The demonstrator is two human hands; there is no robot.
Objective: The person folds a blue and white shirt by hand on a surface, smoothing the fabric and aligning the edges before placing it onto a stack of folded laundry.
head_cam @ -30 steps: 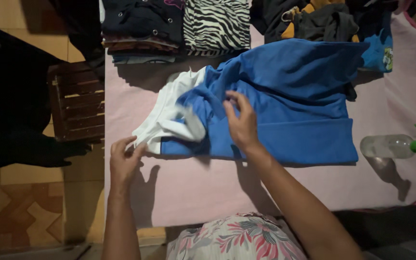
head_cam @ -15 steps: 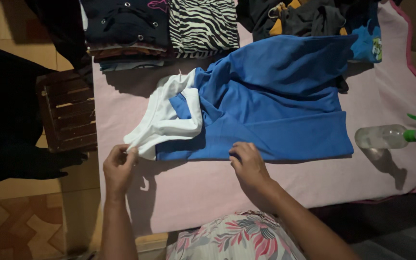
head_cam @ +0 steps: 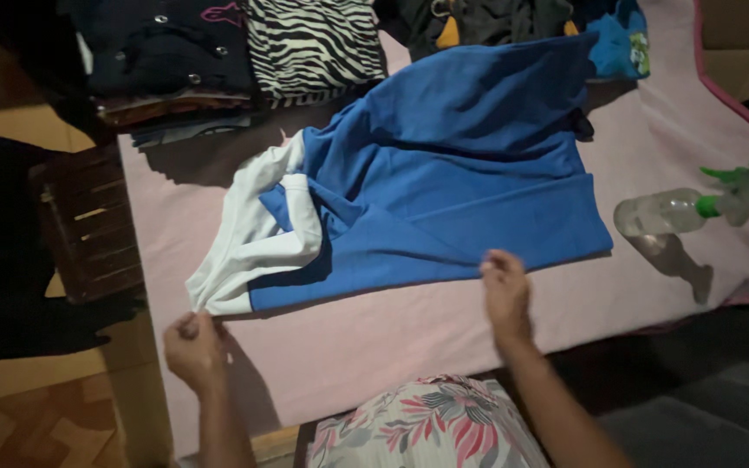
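A blue garment (head_cam: 452, 182) with a white sleeve (head_cam: 249, 247) lies spread on a pink cloth-covered table (head_cam: 374, 334). My left hand (head_cam: 192, 347) pinches the white corner at the near left of the garment, close to the table's left edge. Further right, my right hand (head_cam: 504, 290) grips the garment's near blue edge. The fabric is stretched between the two hands along the near side.
Folded clothes, a dark pile (head_cam: 162, 52) and a zebra-striped piece (head_cam: 314, 43), sit at the back. More dark clothing (head_cam: 487, 17) lies back right. A clear spray bottle with a green trigger (head_cam: 687, 208) lies at the right. A wooden stool (head_cam: 88, 225) stands left of the table.
My left hand pulled the white corner nearer and leftward. My right hand came off the top of the blue cloth, dropped to its near edge and slid right along it.
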